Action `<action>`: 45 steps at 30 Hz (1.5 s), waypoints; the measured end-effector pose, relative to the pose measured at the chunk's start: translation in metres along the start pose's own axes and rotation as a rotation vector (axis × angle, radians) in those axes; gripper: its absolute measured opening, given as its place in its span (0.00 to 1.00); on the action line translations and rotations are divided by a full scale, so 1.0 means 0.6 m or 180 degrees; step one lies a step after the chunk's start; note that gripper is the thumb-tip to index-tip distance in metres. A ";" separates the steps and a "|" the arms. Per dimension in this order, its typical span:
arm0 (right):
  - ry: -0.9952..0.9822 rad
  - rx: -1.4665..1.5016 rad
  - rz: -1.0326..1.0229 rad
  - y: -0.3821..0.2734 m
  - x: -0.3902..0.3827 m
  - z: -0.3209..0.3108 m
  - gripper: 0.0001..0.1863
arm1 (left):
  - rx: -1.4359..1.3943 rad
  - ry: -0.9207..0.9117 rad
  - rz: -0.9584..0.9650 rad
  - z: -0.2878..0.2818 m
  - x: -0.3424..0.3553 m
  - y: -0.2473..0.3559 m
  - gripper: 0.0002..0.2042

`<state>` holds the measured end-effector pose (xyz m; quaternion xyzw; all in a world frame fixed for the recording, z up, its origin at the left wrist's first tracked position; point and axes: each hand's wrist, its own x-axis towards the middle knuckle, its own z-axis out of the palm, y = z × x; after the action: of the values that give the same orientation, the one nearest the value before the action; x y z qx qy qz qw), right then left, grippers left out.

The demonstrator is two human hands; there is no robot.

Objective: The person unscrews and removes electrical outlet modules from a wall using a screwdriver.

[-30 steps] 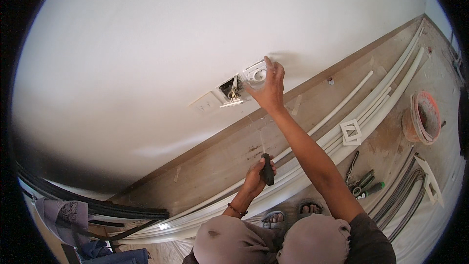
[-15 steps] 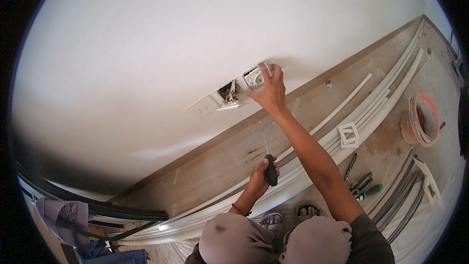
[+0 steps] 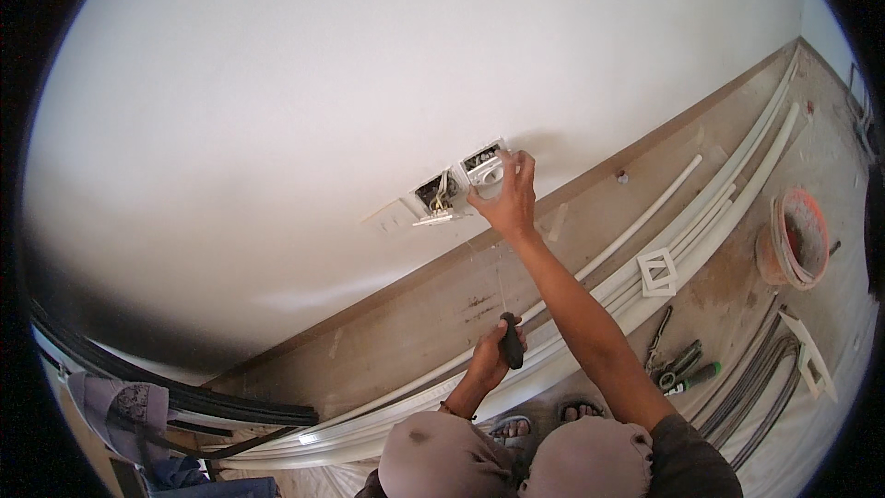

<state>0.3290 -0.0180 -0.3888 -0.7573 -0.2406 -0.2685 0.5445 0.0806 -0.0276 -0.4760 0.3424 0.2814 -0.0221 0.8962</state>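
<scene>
Socket tilted farther out of wall box since earlier frame. Right hand pinches its edges; left hand wraps screwdriver. Socket likely light, stiff, somewhat brittle; best held by side rims.

We view the scene through the left of two head-worn fisheye cameras. We aim it forward and steeply downward: knees in greyish-mauve fabric lie close below, a dusty brown floor beyond them, and a smooth white wall ahead, fairly near.
</scene>
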 end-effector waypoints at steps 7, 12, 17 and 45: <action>-0.0018 -0.0707 -0.0235 -0.010 0.004 -0.008 0.42 | 0.0050 -0.0003 0.0062 -0.024 0.007 -0.005 0.22; -0.0197 -0.0508 0.0020 -0.006 0.033 -0.011 0.39 | -0.0032 -0.0091 -0.0004 -0.011 0.018 -0.013 0.22; -0.0137 -0.0162 0.0096 0.002 0.015 -0.010 0.38 | -0.0151 0.0075 -0.0036 -0.007 0.025 -0.021 0.21; 0.0286 0.0166 -0.0108 -0.003 -0.016 -0.003 0.36 | -0.0242 0.0537 0.0210 -0.032 -0.025 -0.076 0.20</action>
<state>0.3206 -0.0198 -0.3933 -0.7259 -0.2356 -0.3051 0.5697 0.0479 -0.0529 -0.5075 0.3178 0.3451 0.0471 0.8819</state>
